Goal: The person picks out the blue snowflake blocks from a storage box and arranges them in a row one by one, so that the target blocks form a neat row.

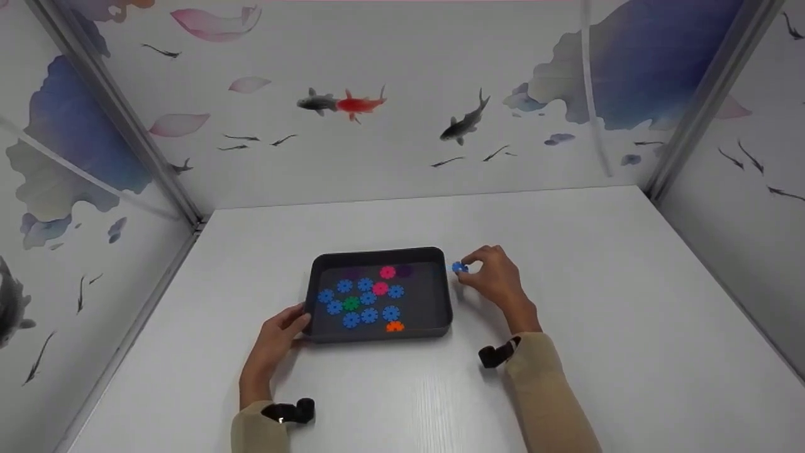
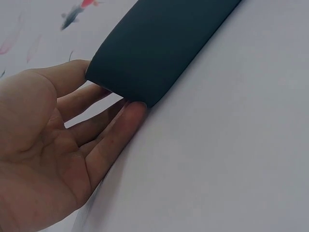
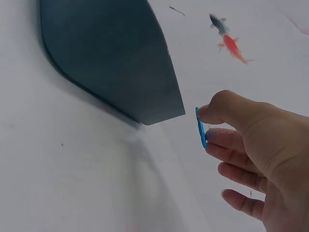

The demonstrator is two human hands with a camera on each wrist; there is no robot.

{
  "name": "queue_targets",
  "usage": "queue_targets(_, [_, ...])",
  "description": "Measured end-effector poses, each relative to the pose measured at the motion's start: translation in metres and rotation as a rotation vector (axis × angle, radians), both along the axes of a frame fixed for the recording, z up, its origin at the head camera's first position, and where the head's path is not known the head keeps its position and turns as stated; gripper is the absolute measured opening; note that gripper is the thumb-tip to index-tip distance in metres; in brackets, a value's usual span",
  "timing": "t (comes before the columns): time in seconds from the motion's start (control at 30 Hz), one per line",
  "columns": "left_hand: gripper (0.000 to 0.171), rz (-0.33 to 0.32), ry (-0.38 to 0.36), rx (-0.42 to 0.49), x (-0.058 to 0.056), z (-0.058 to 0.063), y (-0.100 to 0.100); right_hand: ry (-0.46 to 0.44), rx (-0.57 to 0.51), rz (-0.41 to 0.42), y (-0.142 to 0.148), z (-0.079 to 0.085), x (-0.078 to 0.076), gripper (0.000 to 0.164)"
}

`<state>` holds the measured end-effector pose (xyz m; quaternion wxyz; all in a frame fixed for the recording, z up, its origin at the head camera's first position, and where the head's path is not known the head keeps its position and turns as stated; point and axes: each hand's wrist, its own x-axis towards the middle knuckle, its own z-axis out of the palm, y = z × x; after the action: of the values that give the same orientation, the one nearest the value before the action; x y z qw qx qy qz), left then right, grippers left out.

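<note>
A dark grey tray point(image 1: 378, 336) lies on the table with several small notched snowflake discs in it, mostly blue point(image 1: 369, 315), plus pink point(image 1: 388, 272), green point(image 1: 351, 303), orange point(image 1: 394, 326) and dark purple ones. My left hand point(image 1: 277, 336) grips the tray's near left corner; in the left wrist view its thumb and fingers touch the tray wall point(image 2: 145, 48). Just beyond the tray's right side, my right hand point(image 1: 500, 280) pinches one blue snowflake disc point(image 3: 201, 130) between thumb and fingertips, apart from the tray and seen edge-on in the right wrist view.
The white table point(image 1: 585, 264) extends around the tray on every side. Printed panels with fish and petals enclose it: a back wall point(image 1: 402, 163), a left wall point(image 1: 82, 245) and a right wall point(image 1: 736, 207). Both wrists carry small black cameras point(image 1: 497, 355).
</note>
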<state>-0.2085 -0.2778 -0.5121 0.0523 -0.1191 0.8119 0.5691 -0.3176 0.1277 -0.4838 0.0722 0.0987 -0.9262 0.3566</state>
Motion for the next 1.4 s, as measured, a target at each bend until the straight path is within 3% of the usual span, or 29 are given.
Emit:
queue_targets(0.23, [0.055,-0.017,-0.008,0.003,0.001,0.001,0.000,-0.064,-0.004,-0.042,0.013,-0.009,-0.004,0.036])
queue_targets(0.53, [0.053,-0.007,0.025,0.060,0.000,0.001,0.001,-0.066,0.066,-0.031,0.014,-0.021,-0.008,0.034])
queue_targets(0.7, [0.052,-0.003,0.010,0.037,0.001,-0.001,0.000,-0.117,0.083,-0.032,0.013,-0.026,-0.010,0.033])
queue_targets(1.07, [0.053,-0.003,0.004,0.030,0.003,-0.004,-0.001,-0.076,0.119,-0.031,0.012,-0.029,-0.011,0.031])
queue_targets(1.2, [0.054,-0.004,0.004,0.029,0.003,-0.002,-0.001,-0.116,0.087,-0.012,0.012,-0.026,-0.011,0.037])
queue_targets(1.4, [0.053,-0.005,0.014,0.053,0.000,-0.001,-0.001,-0.168,-0.067,0.027,0.009,-0.009,-0.008,0.039])
